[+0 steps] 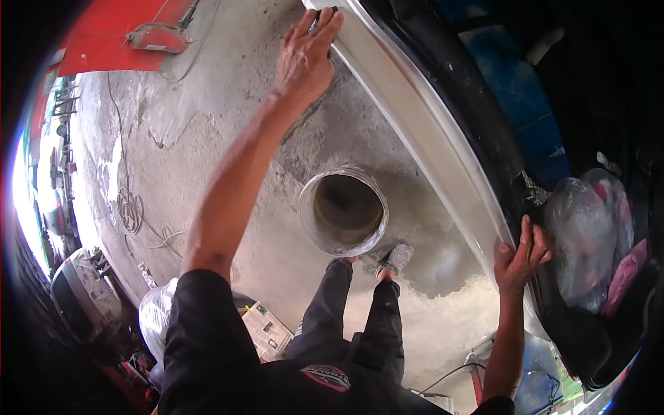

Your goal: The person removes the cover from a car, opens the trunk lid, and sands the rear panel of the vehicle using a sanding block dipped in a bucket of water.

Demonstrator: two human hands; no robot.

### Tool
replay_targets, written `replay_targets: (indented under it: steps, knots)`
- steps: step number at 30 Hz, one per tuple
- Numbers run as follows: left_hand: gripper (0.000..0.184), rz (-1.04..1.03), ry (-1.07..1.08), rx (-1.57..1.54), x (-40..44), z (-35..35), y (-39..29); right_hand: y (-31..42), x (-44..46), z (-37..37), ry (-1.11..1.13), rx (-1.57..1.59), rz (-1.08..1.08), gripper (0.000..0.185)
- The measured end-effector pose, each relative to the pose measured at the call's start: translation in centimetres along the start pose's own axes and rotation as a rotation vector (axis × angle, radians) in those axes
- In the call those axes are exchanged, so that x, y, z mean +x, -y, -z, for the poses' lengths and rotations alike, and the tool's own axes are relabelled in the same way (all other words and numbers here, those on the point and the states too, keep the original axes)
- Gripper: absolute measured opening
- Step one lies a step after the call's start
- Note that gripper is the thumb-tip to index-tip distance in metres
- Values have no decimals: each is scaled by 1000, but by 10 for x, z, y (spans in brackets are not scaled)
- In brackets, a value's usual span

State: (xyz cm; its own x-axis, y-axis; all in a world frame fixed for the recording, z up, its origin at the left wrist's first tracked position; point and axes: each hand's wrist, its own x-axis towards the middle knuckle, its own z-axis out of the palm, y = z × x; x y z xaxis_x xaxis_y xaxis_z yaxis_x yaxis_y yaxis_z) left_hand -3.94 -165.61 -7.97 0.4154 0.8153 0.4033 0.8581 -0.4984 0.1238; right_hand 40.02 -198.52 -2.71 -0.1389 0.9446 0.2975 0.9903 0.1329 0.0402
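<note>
My left hand (306, 59) reaches to the top of the view, at the far end of a long pale panel (422, 124). Its fingers are bent over a small dark item (315, 22) at the panel's edge. Lower right, my right hand (522, 259) rests at the panel's near end, fingers apart, beside the black trim (484, 117); nothing shows in it. Between my arms a round bucket (344, 211) stands on the wet concrete floor (228, 159), with dark contents inside.
Plastic bags (581, 235) lie inside the dark opening on the right. A red panel (111, 34) is at the upper left. A cable (131, 211) lies coiled on the floor. Newspaper (266, 328) and a wrapped bundle (158, 315) sit near my left side.
</note>
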Motion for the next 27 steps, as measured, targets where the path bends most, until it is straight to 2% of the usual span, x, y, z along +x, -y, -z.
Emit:
replay_targets:
  steps: [1, 2, 5, 6, 9, 12, 15, 17, 19, 21, 24, 26, 27]
  knots:
    - [61, -51, 34, 56, -2, 2, 1, 1, -1, 0, 7, -6, -1, 64]
    - [59, 9, 33, 103, 18, -6, 14, 1, -1, 0, 11, -11, 0, 64]
    - [54, -26, 4, 185, 50, 17, 12, 1, -1, 1, 36, -29, -3, 65]
    - [49, -12, -96, 196, 38, -1, 15, 0, -3, 0, 41, -21, -7, 66]
    - [70, -12, -20, -115, -15, 18, -55, 2, 1, 2, 23, -31, -1, 67]
    - [67, -103, -40, 0, -10, 6, -39, 2, 2, 1, 4, -25, 0, 67]
    - [48, -51, -140, -114, 33, -3, 0, 0, -1, -1, 12, -21, -12, 67]
    - [60, 228, 84, -303, 26, -4, -10, -1, -6, 1, 23, -19, -11, 67]
    - [65, 233, 90, -272, 14, 7, -38, -2, -4, -2, 10, -21, -5, 67]
    - [57, -25, -87, -47, -25, 15, -82, -1, 0, -1, -3, -7, -8, 67]
    - [55, -135, -163, 0, -8, -19, -19, -1, 0, 0, 0, -2, -3, 67]
    - [49, 26, -121, -124, 37, -7, 6, -1, -4, -1, 14, -6, -10, 67]
    - [51, 203, 57, -201, 36, 5, -4, -2, -3, -1, 18, -3, -10, 66]
